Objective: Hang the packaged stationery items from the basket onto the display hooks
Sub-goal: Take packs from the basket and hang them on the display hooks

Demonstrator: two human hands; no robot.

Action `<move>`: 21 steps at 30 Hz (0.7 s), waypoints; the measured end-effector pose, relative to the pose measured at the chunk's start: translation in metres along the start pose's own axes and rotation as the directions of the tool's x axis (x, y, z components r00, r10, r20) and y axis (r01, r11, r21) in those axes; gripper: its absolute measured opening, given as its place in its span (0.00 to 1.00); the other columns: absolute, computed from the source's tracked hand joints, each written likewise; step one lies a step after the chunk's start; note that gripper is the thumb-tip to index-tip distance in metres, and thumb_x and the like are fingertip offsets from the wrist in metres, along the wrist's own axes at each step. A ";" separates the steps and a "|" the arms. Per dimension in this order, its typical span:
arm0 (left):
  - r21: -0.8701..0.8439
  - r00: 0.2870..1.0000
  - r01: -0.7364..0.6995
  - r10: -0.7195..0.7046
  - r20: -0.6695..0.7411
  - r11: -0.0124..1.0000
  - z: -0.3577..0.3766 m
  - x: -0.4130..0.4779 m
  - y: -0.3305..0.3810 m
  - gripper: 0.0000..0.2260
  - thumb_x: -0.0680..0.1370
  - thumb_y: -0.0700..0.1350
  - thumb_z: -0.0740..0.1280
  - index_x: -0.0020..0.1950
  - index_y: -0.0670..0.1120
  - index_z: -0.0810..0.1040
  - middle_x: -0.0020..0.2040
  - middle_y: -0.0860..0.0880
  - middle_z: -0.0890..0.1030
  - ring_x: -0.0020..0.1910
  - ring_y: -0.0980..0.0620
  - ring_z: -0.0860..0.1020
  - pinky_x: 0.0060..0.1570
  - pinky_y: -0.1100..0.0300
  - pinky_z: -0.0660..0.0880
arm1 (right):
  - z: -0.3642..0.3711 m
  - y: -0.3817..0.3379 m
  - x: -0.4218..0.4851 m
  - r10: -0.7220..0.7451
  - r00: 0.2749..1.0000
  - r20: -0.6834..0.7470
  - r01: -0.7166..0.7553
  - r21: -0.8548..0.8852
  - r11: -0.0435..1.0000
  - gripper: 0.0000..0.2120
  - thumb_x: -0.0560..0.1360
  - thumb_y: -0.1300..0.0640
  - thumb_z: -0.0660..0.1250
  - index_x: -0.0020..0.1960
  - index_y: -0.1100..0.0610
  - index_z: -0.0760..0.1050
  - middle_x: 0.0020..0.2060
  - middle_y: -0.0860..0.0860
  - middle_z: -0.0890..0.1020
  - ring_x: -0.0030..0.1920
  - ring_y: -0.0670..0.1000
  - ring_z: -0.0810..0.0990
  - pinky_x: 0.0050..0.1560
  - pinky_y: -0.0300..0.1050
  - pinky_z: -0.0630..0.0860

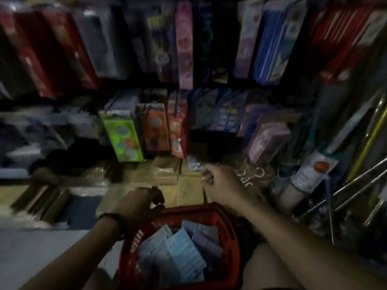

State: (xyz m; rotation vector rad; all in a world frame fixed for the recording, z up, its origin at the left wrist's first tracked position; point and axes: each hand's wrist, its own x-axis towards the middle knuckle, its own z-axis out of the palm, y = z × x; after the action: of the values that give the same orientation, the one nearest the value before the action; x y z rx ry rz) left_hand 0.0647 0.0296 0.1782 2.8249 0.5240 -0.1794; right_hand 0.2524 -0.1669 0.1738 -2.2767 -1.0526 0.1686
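Right hand (219, 181), just beyond the far right corner of the basket (211, 208): fingers curled in as for a pinch, with something pale glinting at the fingertips (206, 178). It is too dark and smeared to tell whether it grasps a packet or nothing. Left hand (142, 203), just above the basket's far rim: fingers curled toward the thumb, grip likewise unreadable. Packets (184, 248), blue and pale, lie heaped inside the basket, so most of the stock looks not yet hung. A small bluish packet (193, 163) shows beyond the right hand, farther from the basket; whether it hangs or lies on the brown boxes (167, 170) cannot be told. Risks, as judged: in this light a packet's hole may miss the hook tip, and the packet could drop behind the boxes. The crowded hanging packs (155, 126) beyond the basket could be knocked loose when another is pushed on. The right forearm passes close to a clear bag of white hooks (254, 175) and the metal rods (356, 183) right of the basket, both easy to snag. Hard to make out: the display hooks (177, 104) show only as thin dark lines above the packs; no print is legible; the basket's near side is cut off; the upper row is blurred.
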 end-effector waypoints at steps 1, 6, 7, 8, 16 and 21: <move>-0.035 0.998 0.050 -0.048 0.043 0.998 0.020 -0.005 -0.012 0.09 0.80 0.59 0.67 0.55 0.58 0.82 0.52 0.58 0.85 0.50 0.57 0.83 0.44 0.62 0.76 | 0.027 0.003 -0.009 0.054 0.996 0.066 -0.054 0.012 0.998 0.04 0.74 0.53 0.70 0.48 0.48 0.77 0.38 0.43 0.79 0.41 0.48 0.81 0.44 0.48 0.80; -0.201 0.966 0.194 -0.151 0.211 0.960 0.116 -0.017 -0.066 0.11 0.79 0.57 0.68 0.60 0.56 0.80 0.53 0.55 0.85 0.53 0.53 0.84 0.54 0.55 0.81 | 0.152 0.035 -0.049 0.264 0.927 0.266 -0.280 0.024 0.960 0.04 0.74 0.52 0.72 0.47 0.50 0.80 0.42 0.44 0.84 0.46 0.45 0.83 0.46 0.42 0.79; -0.213 0.959 0.211 -0.160 0.235 0.954 0.130 -0.019 -0.071 0.09 0.80 0.54 0.70 0.59 0.55 0.81 0.53 0.56 0.84 0.53 0.56 0.83 0.54 0.59 0.79 | 0.176 0.047 -0.057 0.307 0.900 0.309 -0.319 -0.010 0.948 0.04 0.73 0.52 0.71 0.45 0.50 0.78 0.43 0.45 0.84 0.46 0.47 0.83 0.48 0.44 0.80; -0.225 0.951 0.236 -0.177 0.252 0.945 0.145 -0.020 -0.077 0.09 0.80 0.54 0.71 0.59 0.55 0.81 0.54 0.56 0.84 0.52 0.57 0.82 0.54 0.61 0.78 | 0.201 0.061 -0.064 0.335 0.876 0.347 -0.347 -0.030 0.938 0.05 0.72 0.51 0.71 0.43 0.49 0.75 0.43 0.45 0.83 0.47 0.49 0.83 0.49 0.48 0.80; -0.173 0.787 0.409 -0.250 0.564 0.896 0.212 -0.007 -0.112 0.21 0.79 0.55 0.73 0.69 0.51 0.77 0.70 0.44 0.79 0.67 0.45 0.79 0.67 0.50 0.77 | 0.304 0.111 -0.091 0.627 0.667 0.402 -0.514 -0.361 0.778 0.32 0.73 0.45 0.74 0.71 0.57 0.69 0.66 0.58 0.79 0.66 0.59 0.79 0.64 0.51 0.77; -0.183 0.781 0.414 -0.244 0.575 0.892 0.214 -0.001 -0.109 0.24 0.82 0.53 0.68 0.76 0.47 0.71 0.74 0.43 0.75 0.69 0.44 0.77 0.68 0.53 0.75 | 0.316 0.111 -0.086 0.665 0.641 0.383 -0.518 -0.425 0.743 0.28 0.75 0.45 0.76 0.69 0.56 0.72 0.60 0.54 0.82 0.60 0.55 0.81 0.58 0.50 0.78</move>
State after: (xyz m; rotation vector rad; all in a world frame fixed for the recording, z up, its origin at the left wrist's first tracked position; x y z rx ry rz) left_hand 0.0080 0.0681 -0.0523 2.2122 0.8256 -0.8612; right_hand 0.1537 -0.1319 -0.1557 -2.8637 -0.5014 1.0246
